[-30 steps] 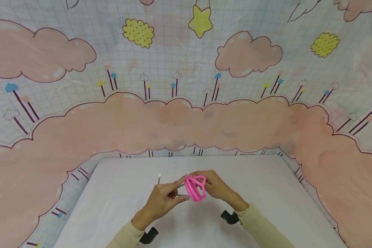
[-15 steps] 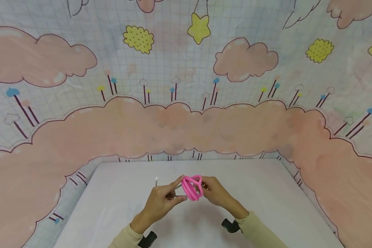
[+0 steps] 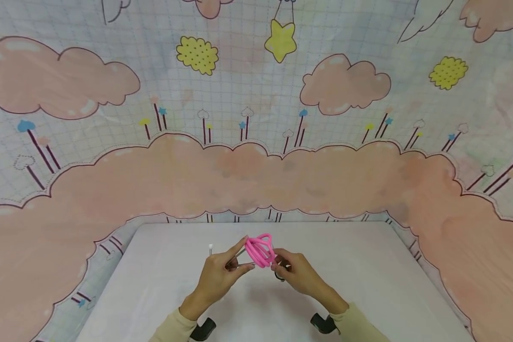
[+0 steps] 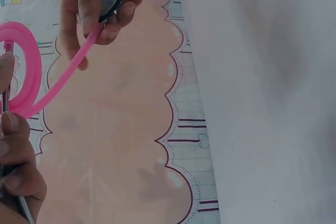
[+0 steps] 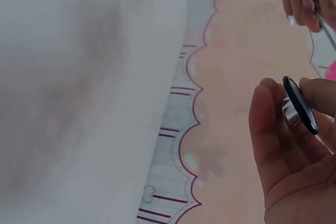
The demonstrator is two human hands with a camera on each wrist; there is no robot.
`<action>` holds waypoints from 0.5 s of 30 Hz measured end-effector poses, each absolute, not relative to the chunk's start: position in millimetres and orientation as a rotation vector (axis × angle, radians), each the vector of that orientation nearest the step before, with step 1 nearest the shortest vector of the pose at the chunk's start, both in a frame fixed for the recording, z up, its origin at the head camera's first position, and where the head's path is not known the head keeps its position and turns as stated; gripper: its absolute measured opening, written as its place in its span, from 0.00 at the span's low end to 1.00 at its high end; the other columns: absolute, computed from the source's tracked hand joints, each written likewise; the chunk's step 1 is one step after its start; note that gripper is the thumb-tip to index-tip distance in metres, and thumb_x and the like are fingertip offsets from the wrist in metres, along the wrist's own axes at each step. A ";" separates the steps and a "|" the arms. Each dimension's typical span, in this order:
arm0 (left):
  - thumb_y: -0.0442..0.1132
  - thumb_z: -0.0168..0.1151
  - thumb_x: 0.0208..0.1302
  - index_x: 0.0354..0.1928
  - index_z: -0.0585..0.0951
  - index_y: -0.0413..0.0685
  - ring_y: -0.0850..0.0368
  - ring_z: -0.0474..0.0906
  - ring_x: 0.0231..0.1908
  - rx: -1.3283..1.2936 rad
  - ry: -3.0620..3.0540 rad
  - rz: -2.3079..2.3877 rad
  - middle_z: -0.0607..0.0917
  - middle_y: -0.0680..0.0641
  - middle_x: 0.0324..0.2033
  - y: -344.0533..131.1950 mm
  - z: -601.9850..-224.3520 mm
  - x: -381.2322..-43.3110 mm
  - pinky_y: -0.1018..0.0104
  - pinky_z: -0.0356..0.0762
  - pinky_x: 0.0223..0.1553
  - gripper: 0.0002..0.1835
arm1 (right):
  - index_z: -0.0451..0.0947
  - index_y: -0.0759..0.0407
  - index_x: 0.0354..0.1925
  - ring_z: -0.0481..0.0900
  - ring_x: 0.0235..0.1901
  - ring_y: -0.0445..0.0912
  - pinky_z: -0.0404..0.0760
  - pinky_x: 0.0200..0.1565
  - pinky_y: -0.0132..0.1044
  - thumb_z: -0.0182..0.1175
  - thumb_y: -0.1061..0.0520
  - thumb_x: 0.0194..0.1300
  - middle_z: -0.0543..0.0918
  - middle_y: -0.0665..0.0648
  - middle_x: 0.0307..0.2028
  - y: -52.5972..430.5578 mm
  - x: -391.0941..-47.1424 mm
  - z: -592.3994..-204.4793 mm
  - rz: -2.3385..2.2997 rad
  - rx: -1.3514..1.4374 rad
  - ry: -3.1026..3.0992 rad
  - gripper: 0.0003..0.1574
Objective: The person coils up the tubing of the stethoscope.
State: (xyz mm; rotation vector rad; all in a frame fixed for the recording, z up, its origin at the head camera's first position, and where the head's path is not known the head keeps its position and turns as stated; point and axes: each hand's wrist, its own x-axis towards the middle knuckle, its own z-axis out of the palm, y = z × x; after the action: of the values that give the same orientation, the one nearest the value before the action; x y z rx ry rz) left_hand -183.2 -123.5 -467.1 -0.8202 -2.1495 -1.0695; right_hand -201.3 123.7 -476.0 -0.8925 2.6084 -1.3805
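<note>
Left hand (image 3: 217,275) grips stems (image 5: 326,31) left of tube (image 3: 257,254); right hand (image 3: 298,273) pinches disc (image 5: 301,105), right of it. Slack grip could uncoil it.

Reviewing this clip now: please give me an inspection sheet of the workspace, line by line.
Surface: pale white tabletop, faint soft shadows on it.
Job's things: stethoscope with looped pink flexible tubing, slim grey metal rods, a small white ear tip and a round, black-rimmed chest piece; a straight length of tubing runs from the loops to the chest piece.
Clutter: nothing seen.
Left hand: fingers curled around the rods, beside the loops.
Right hand: fingers pinch the chest piece.
Cables: nothing seen.
Surroundings: fabric-like backdrop printed with pink clouds and yellow stars; beige sleeves and black wrist-worn devices on the person.
</note>
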 end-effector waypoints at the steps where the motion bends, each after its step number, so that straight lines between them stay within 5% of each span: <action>1: 0.42 0.76 0.50 0.64 0.77 0.47 0.77 0.56 0.18 -0.808 -2.156 -1.066 0.68 0.61 0.13 -124.0 -468.4 -184.0 0.85 0.56 0.20 0.36 | 0.74 0.54 0.60 0.80 0.30 0.36 0.82 0.33 0.28 0.59 0.55 0.71 0.85 0.57 0.37 123.3 -200.3 -477.1 -1.388 -0.895 2.606 0.21; 11: 0.46 0.75 0.52 0.66 0.75 0.54 0.77 0.55 0.17 -0.696 -2.261 -1.058 0.67 0.64 0.13 -128.4 -478.5 -187.8 0.84 0.56 0.20 0.37 | 0.75 0.53 0.51 0.82 0.25 0.47 0.82 0.29 0.31 0.59 0.56 0.70 0.84 0.57 0.37 121.2 -185.6 -483.2 -1.536 -0.854 2.540 0.12; 15: 0.47 0.74 0.53 0.66 0.76 0.54 0.78 0.54 0.17 -0.665 -2.294 -1.051 0.66 0.64 0.12 -129.0 -481.3 -187.3 0.83 0.55 0.20 0.36 | 0.78 0.55 0.45 0.81 0.24 0.43 0.83 0.27 0.33 0.59 0.55 0.71 0.84 0.56 0.33 119.7 -180.7 -484.7 -1.597 -0.930 2.511 0.07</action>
State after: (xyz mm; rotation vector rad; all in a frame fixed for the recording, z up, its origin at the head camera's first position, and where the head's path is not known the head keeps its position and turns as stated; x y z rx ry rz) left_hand -187.3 -129.0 -481.3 -0.6648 -2.2943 -1.0513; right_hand -180.7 119.7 -484.7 -0.9302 2.5109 -1.5966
